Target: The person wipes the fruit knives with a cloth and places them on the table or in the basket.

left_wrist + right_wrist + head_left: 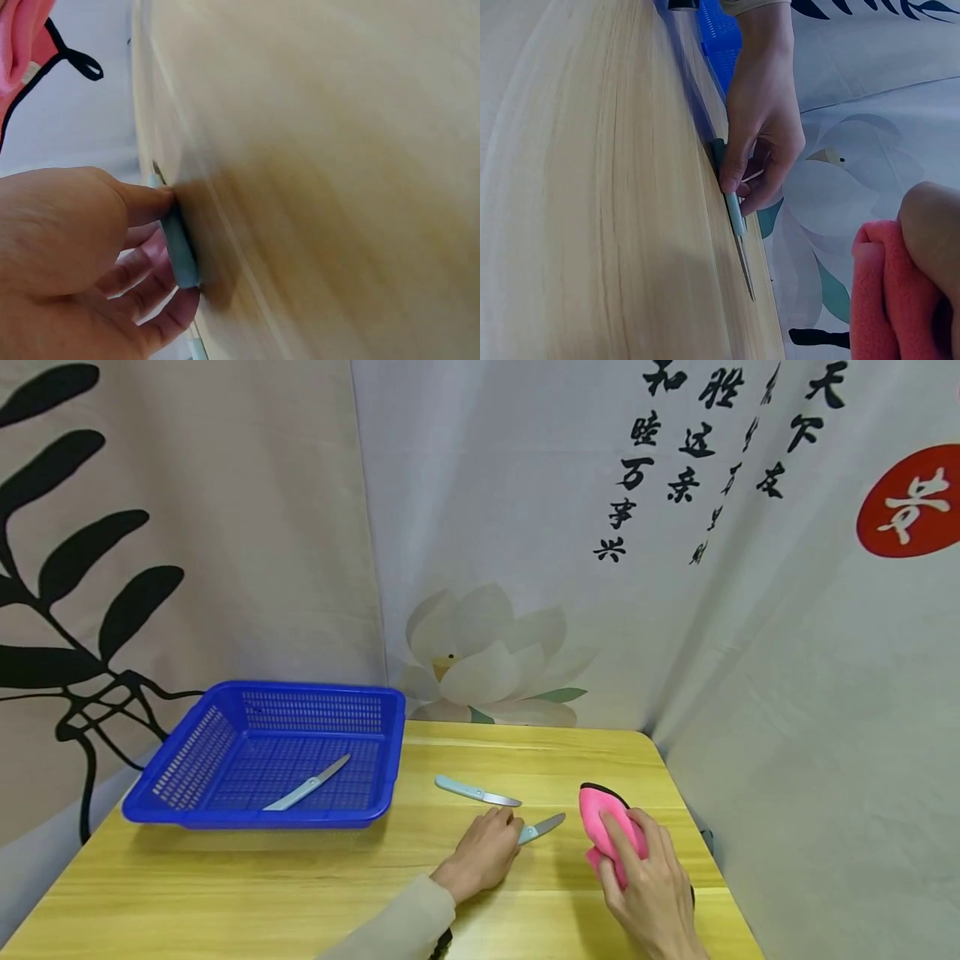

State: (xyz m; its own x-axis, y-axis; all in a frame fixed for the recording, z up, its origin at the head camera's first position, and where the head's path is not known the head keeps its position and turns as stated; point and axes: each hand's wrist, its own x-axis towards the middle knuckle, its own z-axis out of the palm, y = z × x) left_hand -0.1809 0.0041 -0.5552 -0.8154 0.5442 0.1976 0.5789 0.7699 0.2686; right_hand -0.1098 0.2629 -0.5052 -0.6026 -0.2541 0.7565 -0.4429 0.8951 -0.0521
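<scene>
- On the left of the yellow wood-grain table point(225, 885), a blue rectangular mesh-sided plastic basket point(247, 819) holds one pale-blue-handled metal knife point(298, 794).
- Right of it, a second pale-blue-handled knife point(468, 789) lies flat on the tabletop.
- Nearer the front, the left hand point(486, 852) pinches a third pale-blue-handled knife point(529, 834) by its handle, blade pointing right.
- Farthest right, the right hand point(651, 889) grips a bunched pink cloth point(598, 817) with black edging.

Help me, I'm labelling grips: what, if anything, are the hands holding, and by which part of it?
The left hand pinches a knife by its handle; the right hand grips the pink cloth by its bunched folds.
</scene>
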